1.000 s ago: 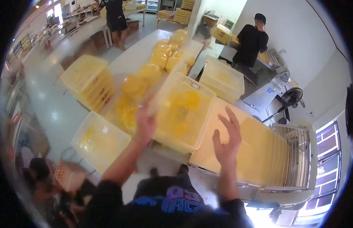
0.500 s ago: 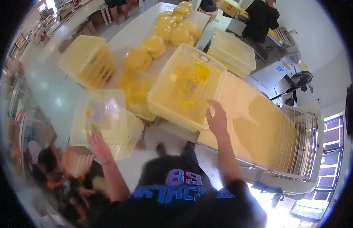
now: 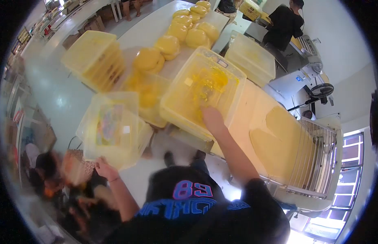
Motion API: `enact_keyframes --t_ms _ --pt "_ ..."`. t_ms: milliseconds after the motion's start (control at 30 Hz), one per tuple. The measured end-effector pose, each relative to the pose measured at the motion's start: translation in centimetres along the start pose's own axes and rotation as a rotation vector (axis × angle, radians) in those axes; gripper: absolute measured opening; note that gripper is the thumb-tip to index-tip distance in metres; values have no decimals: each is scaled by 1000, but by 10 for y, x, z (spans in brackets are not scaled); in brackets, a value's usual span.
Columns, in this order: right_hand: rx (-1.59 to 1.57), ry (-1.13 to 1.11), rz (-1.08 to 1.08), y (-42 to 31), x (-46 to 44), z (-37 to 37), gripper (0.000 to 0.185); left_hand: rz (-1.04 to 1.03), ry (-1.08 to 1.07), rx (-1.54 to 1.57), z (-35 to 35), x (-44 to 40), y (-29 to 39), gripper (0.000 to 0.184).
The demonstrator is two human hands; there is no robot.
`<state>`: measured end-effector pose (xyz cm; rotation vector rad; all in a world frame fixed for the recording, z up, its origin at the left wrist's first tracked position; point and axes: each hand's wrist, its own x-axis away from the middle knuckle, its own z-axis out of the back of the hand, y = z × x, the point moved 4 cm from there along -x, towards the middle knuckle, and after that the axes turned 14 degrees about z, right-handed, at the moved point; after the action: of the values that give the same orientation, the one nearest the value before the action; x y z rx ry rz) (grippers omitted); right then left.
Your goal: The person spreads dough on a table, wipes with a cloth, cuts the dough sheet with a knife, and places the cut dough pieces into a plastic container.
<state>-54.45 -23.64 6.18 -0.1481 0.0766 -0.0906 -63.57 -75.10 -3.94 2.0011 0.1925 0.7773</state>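
At the lower left, my left hand (image 3: pixel 106 170) is closed on the near edge of a translucent lid (image 3: pixel 111 122) with a colourful label. Beneath that lid is another pale plastic piece. My right hand (image 3: pixel 213 120) reaches into a large translucent tub (image 3: pixel 176 103) smeared with yellow bits; its fingertips are blurred near the tub's floor, so I cannot make out whether they hold anything. Left of this tub stands another container (image 3: pixel 156 116) with yellow contents. Wrapped yellow dough lumps (image 3: pixel 149 60) lie on the white table (image 3: pixel 136 30) beyond.
Stacked tubs (image 3: pixel 95 61) stand at the left and another tub (image 3: pixel 254 59) at the upper right. A dough sheet (image 3: pixel 274 142) lies on the machine bed at the right, by a wire guard (image 3: pixel 315 158). A person (image 3: pixel 282 26) stands at the back; people sit lower left.
The lid came into view at the left with my left hand, and its label now shows more clearly. My right hand moved from beside the large tub, over its rim and inside.
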Motion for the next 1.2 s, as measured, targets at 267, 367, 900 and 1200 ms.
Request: enact_keyframes --t_ms 267,367,900,1200 --pt "-13 -61 21 -2 2 -5 14 -225 332 -309 23 -26 4 37" --pt "-26 27 68 -6 5 7 13 -147 275 -238 29 -40 -16 38" --pt "-434 33 -283 63 -16 -12 38 -962 -73 -633 -205 103 66 40" --pt "178 103 -394 134 -59 -32 25 -773 -720 -866 -341 187 -48 45"
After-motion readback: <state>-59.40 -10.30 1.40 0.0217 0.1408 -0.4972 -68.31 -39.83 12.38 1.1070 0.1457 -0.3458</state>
